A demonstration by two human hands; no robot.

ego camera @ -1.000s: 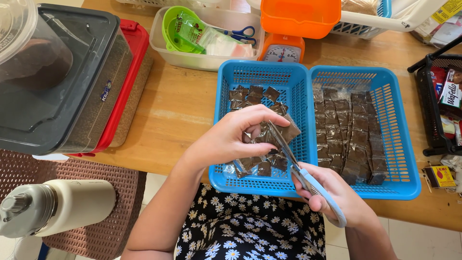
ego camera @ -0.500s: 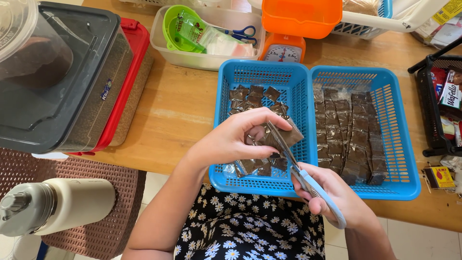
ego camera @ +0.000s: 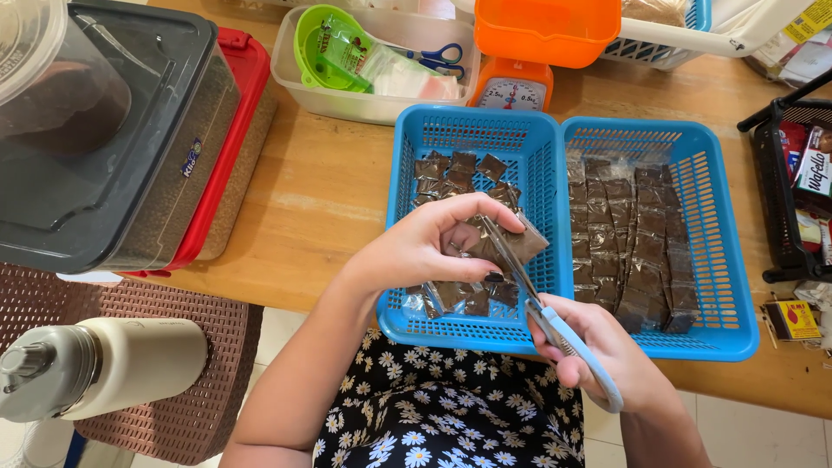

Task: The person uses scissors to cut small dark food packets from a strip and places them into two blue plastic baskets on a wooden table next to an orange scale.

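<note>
My left hand [ego camera: 425,247] holds a strip of small clear packets with dark brown filling [ego camera: 511,245] over the left blue basket [ego camera: 416,147]. My right hand [ego camera: 598,355] grips light-blue-handled scissors [ego camera: 542,308], and their blades are across the strip. Several cut packets [ego camera: 455,169] lie loose in the left basket. The right blue basket [ego camera: 719,251] holds rows of uncut brown packet strips [ego camera: 628,234].
A wooden table [ego camera: 329,182] carries a black-lidded bin [ego camera: 95,147] over a red-lidded one, a clear tub [ego camera: 373,95] with a green bowl and scissors, an orange kitchen scale [ego camera: 520,61], and a black crate [ego camera: 793,191] at right. A beige flask [ego camera: 104,364] lies on a brown stool.
My left hand has shifted its hold on the strip slightly and the scissor blades have closed further across it. Everything else has stayed put.
</note>
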